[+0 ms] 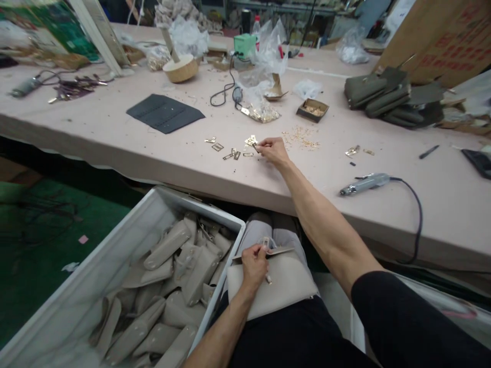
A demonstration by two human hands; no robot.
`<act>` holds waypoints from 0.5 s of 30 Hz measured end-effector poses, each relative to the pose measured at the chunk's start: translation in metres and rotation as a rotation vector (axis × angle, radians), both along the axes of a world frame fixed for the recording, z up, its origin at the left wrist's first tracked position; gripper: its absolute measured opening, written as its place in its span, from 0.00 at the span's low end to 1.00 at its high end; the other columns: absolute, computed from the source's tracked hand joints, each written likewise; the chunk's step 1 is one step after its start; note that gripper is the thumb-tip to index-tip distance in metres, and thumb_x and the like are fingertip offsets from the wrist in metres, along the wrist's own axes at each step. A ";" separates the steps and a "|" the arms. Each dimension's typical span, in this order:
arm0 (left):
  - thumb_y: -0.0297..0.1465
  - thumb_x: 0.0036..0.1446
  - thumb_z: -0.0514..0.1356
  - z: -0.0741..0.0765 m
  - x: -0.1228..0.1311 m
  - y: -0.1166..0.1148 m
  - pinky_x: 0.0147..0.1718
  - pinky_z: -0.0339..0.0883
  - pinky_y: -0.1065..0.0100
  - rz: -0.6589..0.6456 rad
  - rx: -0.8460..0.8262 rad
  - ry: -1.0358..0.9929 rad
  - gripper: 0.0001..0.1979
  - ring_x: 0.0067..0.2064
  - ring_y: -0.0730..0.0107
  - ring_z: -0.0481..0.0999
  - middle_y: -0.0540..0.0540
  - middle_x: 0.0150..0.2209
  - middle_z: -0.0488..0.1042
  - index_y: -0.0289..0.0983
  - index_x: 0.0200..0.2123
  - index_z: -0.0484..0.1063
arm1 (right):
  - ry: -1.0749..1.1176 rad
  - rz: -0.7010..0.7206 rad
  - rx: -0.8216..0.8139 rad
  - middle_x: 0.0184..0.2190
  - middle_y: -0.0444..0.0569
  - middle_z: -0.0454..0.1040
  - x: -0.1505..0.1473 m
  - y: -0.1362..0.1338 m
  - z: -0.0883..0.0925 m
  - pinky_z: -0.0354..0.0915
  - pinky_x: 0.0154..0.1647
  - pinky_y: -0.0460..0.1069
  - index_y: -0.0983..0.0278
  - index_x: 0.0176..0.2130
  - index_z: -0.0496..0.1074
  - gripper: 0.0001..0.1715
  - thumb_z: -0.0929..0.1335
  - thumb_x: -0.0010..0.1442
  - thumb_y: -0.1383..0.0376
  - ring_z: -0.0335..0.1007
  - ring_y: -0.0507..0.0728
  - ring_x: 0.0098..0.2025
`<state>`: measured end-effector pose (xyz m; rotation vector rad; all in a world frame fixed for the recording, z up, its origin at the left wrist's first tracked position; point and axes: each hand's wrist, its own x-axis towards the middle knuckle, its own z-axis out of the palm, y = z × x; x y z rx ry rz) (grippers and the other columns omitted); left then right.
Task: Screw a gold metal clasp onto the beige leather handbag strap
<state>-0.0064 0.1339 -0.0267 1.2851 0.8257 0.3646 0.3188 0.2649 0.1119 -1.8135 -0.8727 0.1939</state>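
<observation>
At far left we note a white bin (126, 245) of beige bags. Beside it, on the lap, our left hand (253, 266) pinches the top edge of a beige bag (284, 289), fingers closed on it. Further right, on the pink table (345, 168), our right hand (273, 151) nips a small brass clasp (251, 140) among scattered ones. A grey power tool (364, 183) lies at right.

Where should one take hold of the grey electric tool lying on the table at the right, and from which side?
Grip the electric tool around its thicker grey body, coming from above. It lies flat on the table, its narrow tip points left, and its cord leaves the right end, so the middle is probably the firmest hold.
</observation>
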 end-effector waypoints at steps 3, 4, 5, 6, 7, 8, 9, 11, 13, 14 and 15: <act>0.45 0.61 0.61 -0.001 0.001 -0.001 0.15 0.55 0.74 -0.008 0.005 -0.011 0.21 0.14 0.74 0.64 0.51 0.13 0.68 0.32 0.32 0.81 | 0.057 0.021 0.157 0.26 0.45 0.72 -0.032 -0.046 0.018 0.66 0.34 0.47 0.73 0.38 0.77 0.10 0.72 0.62 0.66 0.66 0.49 0.27; 0.46 0.62 0.61 -0.001 0.001 -0.002 0.16 0.56 0.75 -0.014 0.008 -0.011 0.22 0.14 0.74 0.65 0.51 0.13 0.69 0.32 0.34 0.82 | 0.069 0.023 0.213 0.27 0.45 0.72 -0.047 -0.066 0.020 0.66 0.33 0.46 0.71 0.41 0.78 0.11 0.72 0.62 0.64 0.66 0.49 0.28; 0.47 0.62 0.61 -0.001 0.001 -0.002 0.16 0.56 0.75 -0.022 0.010 -0.009 0.22 0.14 0.75 0.65 0.50 0.14 0.70 0.31 0.35 0.83 | 0.100 0.031 0.253 0.28 0.45 0.72 -0.063 -0.087 0.019 0.66 0.32 0.46 0.70 0.45 0.78 0.13 0.72 0.62 0.63 0.66 0.50 0.28; 0.47 0.63 0.61 0.000 0.002 -0.003 0.16 0.57 0.75 -0.026 0.008 -0.007 0.23 0.14 0.75 0.65 0.50 0.15 0.72 0.31 0.36 0.83 | 0.151 0.046 0.277 0.29 0.44 0.73 -0.081 -0.109 0.015 0.66 0.31 0.46 0.67 0.49 0.77 0.17 0.73 0.62 0.63 0.66 0.50 0.28; 0.47 0.63 0.61 0.000 0.003 -0.004 0.16 0.57 0.75 -0.027 0.001 -0.007 0.23 0.14 0.75 0.65 0.49 0.15 0.73 0.31 0.37 0.83 | 0.211 0.061 0.283 0.30 0.44 0.73 -0.099 -0.130 0.007 0.66 0.30 0.46 0.65 0.53 0.76 0.21 0.73 0.61 0.62 0.66 0.50 0.28; 0.46 0.63 0.61 0.001 0.004 -0.006 0.16 0.58 0.75 -0.025 -0.006 -0.009 0.23 0.14 0.76 0.65 0.49 0.16 0.73 0.31 0.38 0.83 | 0.276 0.063 0.276 0.31 0.45 0.73 -0.117 -0.150 -0.004 0.66 0.30 0.47 0.64 0.53 0.77 0.22 0.73 0.60 0.61 0.67 0.51 0.29; 0.46 0.63 0.61 0.002 0.006 -0.007 0.16 0.58 0.75 -0.025 -0.011 -0.014 0.22 0.14 0.76 0.65 0.49 0.15 0.73 0.31 0.38 0.83 | 0.346 0.054 0.260 0.31 0.45 0.74 -0.135 -0.169 -0.017 0.66 0.29 0.47 0.64 0.51 0.78 0.20 0.74 0.60 0.60 0.67 0.51 0.29; 0.46 0.64 0.61 0.004 0.009 -0.010 0.16 0.58 0.75 -0.029 -0.001 -0.028 0.22 0.14 0.76 0.64 0.50 0.15 0.72 0.31 0.37 0.83 | 0.486 0.019 0.221 0.31 0.46 0.75 -0.166 -0.200 -0.046 0.66 0.27 0.46 0.64 0.47 0.79 0.18 0.75 0.58 0.60 0.68 0.52 0.28; 0.46 0.64 0.61 0.006 0.012 -0.014 0.16 0.59 0.75 -0.039 0.035 -0.035 0.21 0.14 0.76 0.65 0.52 0.14 0.71 0.32 0.37 0.83 | 0.602 -0.019 0.183 0.31 0.47 0.76 -0.188 -0.222 -0.074 0.67 0.28 0.47 0.63 0.44 0.79 0.16 0.75 0.56 0.59 0.70 0.53 0.29; 0.45 0.65 0.61 0.006 0.014 -0.015 0.16 0.60 0.75 -0.046 0.057 -0.035 0.21 0.15 0.75 0.65 0.52 0.14 0.71 0.32 0.37 0.83 | 0.643 -0.041 0.167 0.31 0.47 0.76 -0.196 -0.229 -0.085 0.68 0.28 0.47 0.62 0.42 0.79 0.16 0.76 0.55 0.58 0.71 0.54 0.29; 0.45 0.65 0.61 0.006 0.016 -0.017 0.16 0.60 0.75 -0.052 0.077 -0.034 0.20 0.15 0.75 0.66 0.52 0.15 0.71 0.33 0.38 0.83 | 0.675 -0.063 0.155 0.31 0.47 0.77 -0.201 -0.235 -0.095 0.68 0.27 0.47 0.62 0.41 0.79 0.15 0.76 0.55 0.57 0.72 0.54 0.28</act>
